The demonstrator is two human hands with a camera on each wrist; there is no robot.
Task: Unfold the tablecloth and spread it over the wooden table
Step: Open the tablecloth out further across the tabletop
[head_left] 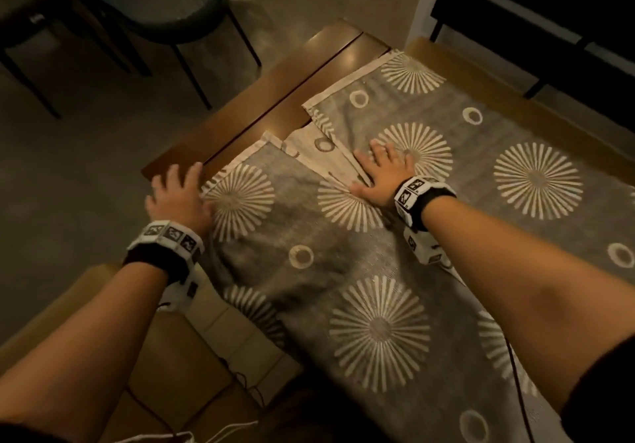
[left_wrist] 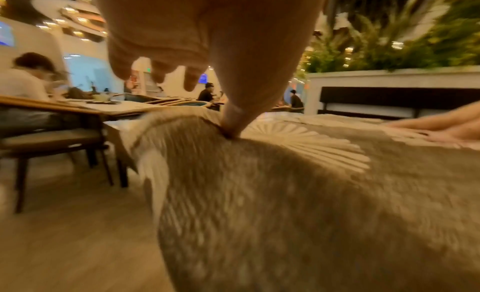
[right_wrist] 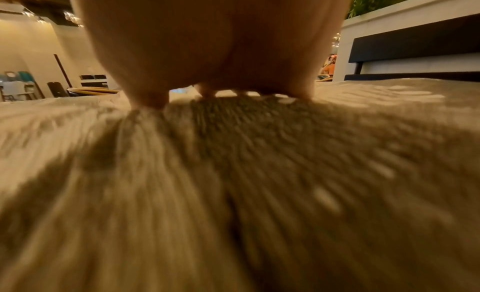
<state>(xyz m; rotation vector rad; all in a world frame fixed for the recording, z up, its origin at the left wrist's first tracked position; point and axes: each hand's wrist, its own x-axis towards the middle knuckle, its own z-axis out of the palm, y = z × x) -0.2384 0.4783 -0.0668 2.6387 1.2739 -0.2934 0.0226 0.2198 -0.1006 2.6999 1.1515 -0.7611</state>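
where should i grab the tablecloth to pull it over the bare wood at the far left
Pinch the pale hemmed corner of the tablecloth beside the left hand, coming from the bare wooden table side. That free edge lies nearest the uncovered wood.

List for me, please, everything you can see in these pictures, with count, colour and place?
tablecloth: one, grey with cream sunbursts and rings, lying over most of the table, part still folded back near the far-left corner.
wooden table: one, brown, bare at its far-left end.
chairs: at least two, dark, on the floor beyond the table's left end.
bench: one, black, far right.
plants: green, above a white ledge at the far side.
people seated: several, blurred, at other tables in the background.
left hand: fingers spread at the cloth's left edge, thumb pressing the cloth.
right hand: flat on the cloth beside the folded part.
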